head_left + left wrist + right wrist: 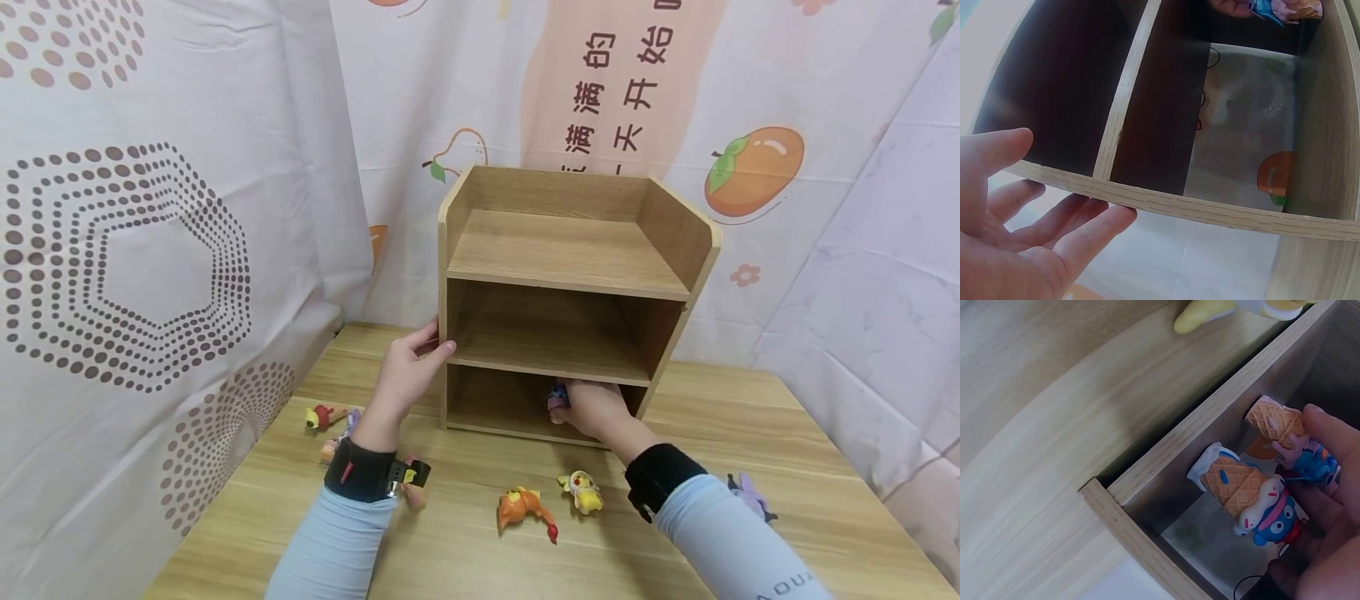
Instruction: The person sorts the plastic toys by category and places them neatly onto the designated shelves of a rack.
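In the head view my right hand [600, 408] reaches into the bottom compartment of a wooden shelf [570, 283]. Its thumb and fingers pinch a small blue-and-pink toy figurine [1313, 462] with a waffle-cone base. A second cone-based figurine [1241, 494], with a blue face and white drips, is beside it inside the compartment; my right hand hides it in the head view. At the shelf's left side panel [1210, 211], my left hand [408, 362] has its fairly straight fingers along the outer face, while the thumb reaches past the front edge.
On the table [750, 467] before the shelf lie an orange figurine [521, 507] and a yellow one [583, 492]. A purple figurine [750, 496] is beyond my right wrist. Several more, including a red-and-yellow one [322, 417], lie around my left forearm. Printed curtains [420, 100] hang behind.
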Demonstrator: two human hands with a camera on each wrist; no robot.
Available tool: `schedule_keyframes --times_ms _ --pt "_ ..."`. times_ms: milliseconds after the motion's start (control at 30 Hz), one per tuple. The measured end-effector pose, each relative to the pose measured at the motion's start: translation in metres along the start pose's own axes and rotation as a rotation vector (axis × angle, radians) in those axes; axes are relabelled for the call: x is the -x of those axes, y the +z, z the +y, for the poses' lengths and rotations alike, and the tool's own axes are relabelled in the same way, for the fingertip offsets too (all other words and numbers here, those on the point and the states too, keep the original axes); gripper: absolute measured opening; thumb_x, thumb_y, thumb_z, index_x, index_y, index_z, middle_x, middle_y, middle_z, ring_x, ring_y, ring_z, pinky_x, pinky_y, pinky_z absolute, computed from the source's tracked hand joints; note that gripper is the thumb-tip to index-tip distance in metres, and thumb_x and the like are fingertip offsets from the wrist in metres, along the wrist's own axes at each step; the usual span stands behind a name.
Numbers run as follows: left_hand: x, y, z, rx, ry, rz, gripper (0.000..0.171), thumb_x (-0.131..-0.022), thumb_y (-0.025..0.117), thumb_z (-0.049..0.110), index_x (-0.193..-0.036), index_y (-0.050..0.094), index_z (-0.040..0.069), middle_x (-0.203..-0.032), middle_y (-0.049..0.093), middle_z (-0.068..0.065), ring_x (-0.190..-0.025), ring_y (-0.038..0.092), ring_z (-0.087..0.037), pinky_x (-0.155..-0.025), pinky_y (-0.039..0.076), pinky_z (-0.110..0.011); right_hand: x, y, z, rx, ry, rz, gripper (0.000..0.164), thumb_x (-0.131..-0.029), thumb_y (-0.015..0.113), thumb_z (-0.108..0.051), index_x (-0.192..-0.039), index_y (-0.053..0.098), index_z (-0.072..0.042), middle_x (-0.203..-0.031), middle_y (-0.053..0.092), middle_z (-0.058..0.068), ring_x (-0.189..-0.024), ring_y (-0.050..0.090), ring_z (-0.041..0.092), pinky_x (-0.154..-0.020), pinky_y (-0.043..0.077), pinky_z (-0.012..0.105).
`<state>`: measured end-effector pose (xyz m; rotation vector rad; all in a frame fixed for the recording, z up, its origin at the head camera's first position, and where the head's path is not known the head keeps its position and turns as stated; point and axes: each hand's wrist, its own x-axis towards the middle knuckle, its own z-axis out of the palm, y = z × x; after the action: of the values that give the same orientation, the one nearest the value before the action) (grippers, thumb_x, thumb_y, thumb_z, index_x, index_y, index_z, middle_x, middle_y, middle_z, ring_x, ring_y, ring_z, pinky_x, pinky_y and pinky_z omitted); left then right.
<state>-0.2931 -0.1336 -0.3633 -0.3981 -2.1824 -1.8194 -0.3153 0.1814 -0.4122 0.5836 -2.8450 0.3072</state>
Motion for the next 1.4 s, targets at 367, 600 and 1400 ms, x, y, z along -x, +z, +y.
schedule_keyframes --times_ms 367,600,1400 --pt "-0.0001 -0.0002 0.0001 0.016 0.003 -0.004 0.054 -0.097 0.072 0.018 -0.146 0.053 0.004 -0.137 0.061 -0.021 -0.124 0.060 -0.036 -0.100 0.051 -0.047 0.0000 -0.0006 0.0000 -0.012 0.015 -0.007 0.040 -0.078 0.091 -0.030 -0.100 0.062 -0.015 -0.093 0.053 -0.002 -0.088 0.053 0.019 -0.083 0.048 0.043" --pt "-0.0009 -0.0005 -0.0021 0.006 0.011 0.005 0.054 -0.097 0.071 0.016 -0.146 0.052 0.002 -0.137 0.061 -0.021 -0.123 0.060 -0.035 -0.099 0.051 -0.045 0.0001 -0.0041 -0.0005 -0.003 -0.004 -0.021 0.032 -0.079 0.091 -0.031 -0.088 0.063 -0.017 -0.087 0.052 -0.003 -0.082 0.052 0.017 -0.077 0.046 0.040" --pt "-0.0001 0.0006 -0.0011 0.000 0.001 0.002 0.054 -0.097 0.071 0.017 -0.146 0.052 0.003 -0.137 0.061 -0.020 -0.123 0.061 -0.033 -0.099 0.052 -0.044 0.0024 -0.0034 0.0027 -0.013 -0.032 0.001 0.032 -0.078 0.091 -0.029 -0.090 0.065 -0.017 -0.090 0.056 -0.003 -0.084 0.054 0.018 -0.081 0.046 0.041"
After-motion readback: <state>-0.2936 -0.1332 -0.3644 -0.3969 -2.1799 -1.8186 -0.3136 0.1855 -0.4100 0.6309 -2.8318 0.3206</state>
